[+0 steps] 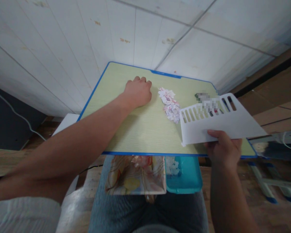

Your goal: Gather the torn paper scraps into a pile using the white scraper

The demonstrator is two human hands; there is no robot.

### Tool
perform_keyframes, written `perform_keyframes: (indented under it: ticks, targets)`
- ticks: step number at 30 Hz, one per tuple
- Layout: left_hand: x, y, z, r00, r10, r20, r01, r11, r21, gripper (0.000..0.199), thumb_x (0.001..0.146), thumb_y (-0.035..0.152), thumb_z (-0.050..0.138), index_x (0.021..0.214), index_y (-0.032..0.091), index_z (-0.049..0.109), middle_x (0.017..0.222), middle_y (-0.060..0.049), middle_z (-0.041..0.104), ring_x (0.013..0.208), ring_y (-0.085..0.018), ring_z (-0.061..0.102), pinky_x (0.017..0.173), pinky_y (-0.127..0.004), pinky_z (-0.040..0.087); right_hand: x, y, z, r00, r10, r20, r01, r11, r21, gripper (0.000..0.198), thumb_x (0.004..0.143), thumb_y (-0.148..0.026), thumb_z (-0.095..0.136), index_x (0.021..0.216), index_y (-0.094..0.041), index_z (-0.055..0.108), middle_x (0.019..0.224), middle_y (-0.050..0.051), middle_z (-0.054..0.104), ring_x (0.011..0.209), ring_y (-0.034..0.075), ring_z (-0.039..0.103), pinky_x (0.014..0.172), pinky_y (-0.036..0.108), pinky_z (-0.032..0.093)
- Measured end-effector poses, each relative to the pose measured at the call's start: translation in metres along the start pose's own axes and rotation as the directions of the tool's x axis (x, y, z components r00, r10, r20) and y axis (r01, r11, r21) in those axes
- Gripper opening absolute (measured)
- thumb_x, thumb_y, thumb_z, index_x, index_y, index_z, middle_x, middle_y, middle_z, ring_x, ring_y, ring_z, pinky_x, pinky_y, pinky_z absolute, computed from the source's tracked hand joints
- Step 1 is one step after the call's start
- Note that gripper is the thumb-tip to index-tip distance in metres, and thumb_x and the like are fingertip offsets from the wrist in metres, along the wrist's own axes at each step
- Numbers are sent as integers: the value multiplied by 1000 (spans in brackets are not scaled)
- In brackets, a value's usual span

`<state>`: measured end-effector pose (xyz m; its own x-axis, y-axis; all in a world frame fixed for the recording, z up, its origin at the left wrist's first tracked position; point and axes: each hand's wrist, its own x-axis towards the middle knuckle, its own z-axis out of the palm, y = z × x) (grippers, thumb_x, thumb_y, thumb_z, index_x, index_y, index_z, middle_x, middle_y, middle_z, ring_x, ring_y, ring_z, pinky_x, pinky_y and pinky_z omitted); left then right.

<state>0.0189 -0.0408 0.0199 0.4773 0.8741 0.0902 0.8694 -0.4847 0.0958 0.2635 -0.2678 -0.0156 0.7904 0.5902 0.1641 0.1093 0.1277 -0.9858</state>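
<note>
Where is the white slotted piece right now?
In the head view, the white slotted piece is right of centre, held in the right hand over the table, right of the pale scraps.

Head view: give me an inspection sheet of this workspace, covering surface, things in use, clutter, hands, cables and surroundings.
Surface: table, pale top, blue edge.
Things: slotted card, white, tilted; paper pieces heaped left of it.
Clutter: dark item beyond the card, too blurred to name; patterned tray and blue tray below the table's near edge.
Hands: left hand at the table, fingers curled, contents hidden; right hand grips the card's near edge.
Cables: grey cable along the wall.
Surroundings: white wall, stained; wooden floor.
</note>
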Motion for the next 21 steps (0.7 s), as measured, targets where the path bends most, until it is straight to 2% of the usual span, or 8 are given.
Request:
perform_keyframes:
  ticks: [2, 5, 9, 14, 16, 18, 21]
  targets:
    - [1, 0, 0, 1000, -2, 3, 2, 1000, -2, 63, 120, 36, 54, 180, 27, 67, 170, -22, 72, 162, -49, 60, 130, -63, 54, -1, -4, -2, 994, 67, 84, -70, 997, 33, 44, 53, -24, 91, 90, -27, 67, 64, -9, 66, 40, 13, 51, 30, 23, 38]
    - [1, 0, 1, 1000, 0, 6, 0, 1000, -1, 68, 117, 38, 58, 185, 27, 63, 172, -22, 71, 164, -51, 58, 131, -65, 53, -3, -8, -1, 977, 93, 193, -109, 991, 74, 52, 53, -26, 89, 102, -27, 74, 59, -10, 62, 34, 12, 45, 28, 22, 33]
    - [1, -1, 2, 1000, 3, -4, -3, 1000, 5, 67, 119, 35, 54, 184, 26, 63, 172, -21, 71, 162, -50, 59, 130, -64, 53, -2, -8, -1, 979, 82, 185, -100, 991, 90, 65, 55, -24, 92, 119, -26, 79, 68, -9, 70, 37, 13, 51, 31, 22, 37]
    - [2, -2, 4, 1000, 8, -17, -8, 1000, 1, 67, 118, 33, 52, 184, 26, 64, 170, -22, 73, 161, -50, 60, 128, -65, 54, 1, -4, -1, 969, 69, 237, -95, 990, 102, 61, 58, -24, 91, 118, -25, 80, 63, -10, 65, 34, 12, 45, 29, 22, 32]
    - [2, -2, 4, 1000, 7, -24, -7, 1000, 3, 65, 119, 33, 53, 182, 25, 67, 169, -22, 74, 161, -49, 61, 128, -64, 55, 2, -3, 1, 983, 28, 182, -54, 988, 143, 58, 60, -25, 93, 116, -25, 79, 70, -9, 70, 37, 11, 50, 31, 22, 36]
    - [2, -1, 4, 1000, 6, -29, -5, 1000, 8, 61, 120, 32, 50, 177, 23, 71, 167, -22, 74, 159, -48, 62, 127, -62, 56, 3, -1, 4, 992, -9, 125, -10, 988, 155, 54, 63, -28, 100, 111, -24, 77, 82, -5, 78, 44, 13, 60, 35, 23, 45]
    - [2, -1, 4, 1000, 4, -30, -4, 1000, 8, 57, 121, 31, 49, 171, 22, 74, 165, -22, 75, 158, -47, 63, 127, -61, 57, 3, 5, 3, 991, -50, 121, 41, 996, 82, 48, 71, -37, 107, 106, -22, 78, 88, -1, 82, 54, 16, 70, 42, 26, 56]
